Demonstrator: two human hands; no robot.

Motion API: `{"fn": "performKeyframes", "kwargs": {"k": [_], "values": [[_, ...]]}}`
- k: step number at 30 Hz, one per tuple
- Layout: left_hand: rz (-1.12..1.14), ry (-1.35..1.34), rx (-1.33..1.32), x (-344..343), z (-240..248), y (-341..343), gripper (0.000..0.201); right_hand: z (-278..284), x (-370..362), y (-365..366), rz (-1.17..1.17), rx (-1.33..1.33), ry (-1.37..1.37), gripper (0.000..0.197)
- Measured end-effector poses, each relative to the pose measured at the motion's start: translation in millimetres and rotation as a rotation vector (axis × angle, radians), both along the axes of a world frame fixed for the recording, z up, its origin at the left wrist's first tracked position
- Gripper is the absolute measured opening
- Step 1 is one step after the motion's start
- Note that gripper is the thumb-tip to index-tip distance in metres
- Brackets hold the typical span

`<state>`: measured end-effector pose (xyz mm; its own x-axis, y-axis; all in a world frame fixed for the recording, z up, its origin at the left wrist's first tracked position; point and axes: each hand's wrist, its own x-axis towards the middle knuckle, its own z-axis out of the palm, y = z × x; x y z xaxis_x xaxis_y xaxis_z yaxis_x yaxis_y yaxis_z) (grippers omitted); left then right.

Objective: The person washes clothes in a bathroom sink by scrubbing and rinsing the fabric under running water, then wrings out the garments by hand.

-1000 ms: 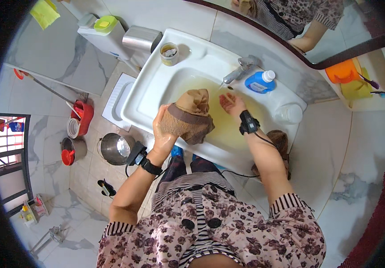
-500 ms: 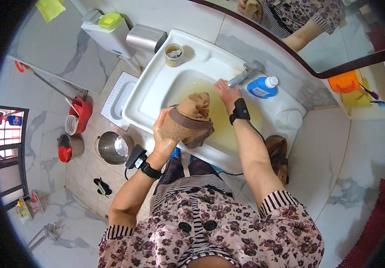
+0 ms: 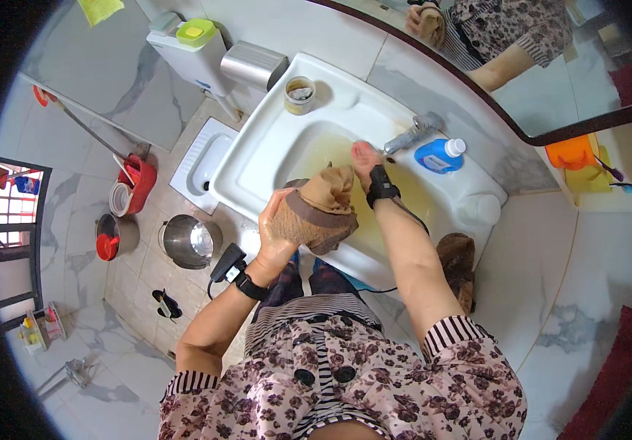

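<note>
My left hand [image 3: 276, 229] grips a wet-looking brown cloth item [image 3: 314, 220]. It has a rough brown outside, a darker band and bunched tan fabric on top; its exact kind I cannot make out. It is held above the near edge of the white sink [image 3: 254, 165]. Over the basin, my right hand [image 3: 365, 158] is beside the spout of the chrome tap [image 3: 410, 135]. Its fingers are stretched out, with nothing seen in them. Cloudy yellowish water [image 3: 400, 220] stands in the basin below. Both wrists wear black straps.
On the sink rim stand a small jar [image 3: 300, 95], a blue bottle [image 3: 441, 155] and a white container [image 3: 479, 210]. Brown fabric [image 3: 457, 264] hangs over the right edge. A metal bucket [image 3: 190, 241] and a squat toilet [image 3: 203, 165] are at left. A mirror [image 3: 543, 81] hangs behind.
My right hand has turned and its fingers have drawn closer together beside the tap. The brown cloth item stays in my left hand, turned slightly. The whole view has shifted a little.
</note>
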<state>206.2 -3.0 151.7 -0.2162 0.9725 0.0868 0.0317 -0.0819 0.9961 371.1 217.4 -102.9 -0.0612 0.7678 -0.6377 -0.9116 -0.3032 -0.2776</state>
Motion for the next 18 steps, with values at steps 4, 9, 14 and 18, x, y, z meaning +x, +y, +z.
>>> {"fn": "performKeyframes", "kwargs": {"k": [4, 9, 14, 18], "values": [[0.05, -0.005, -0.007, -4.6, -0.5, -5.4, 0.052, 47.9, -30.6, 20.4, 0.285, 0.272, 0.045, 0.043], [0.071, -0.078, -0.018, -11.6, -0.7, -15.5, 0.051, 123.0, -46.2, 31.6, 0.392, 0.442, -0.011, 0.06], [0.029, -0.173, -0.06, -4.1, -2.3, -7.9, 0.06, 43.6, 1.1, -27.3, 0.44, 0.223, -0.178, 0.049], [0.003, -0.133, -0.021, -8.4, -5.9, -6.8, 0.059, 26.0, 40.7, -38.7, 0.148, -0.176, -0.156, 0.039]]}}
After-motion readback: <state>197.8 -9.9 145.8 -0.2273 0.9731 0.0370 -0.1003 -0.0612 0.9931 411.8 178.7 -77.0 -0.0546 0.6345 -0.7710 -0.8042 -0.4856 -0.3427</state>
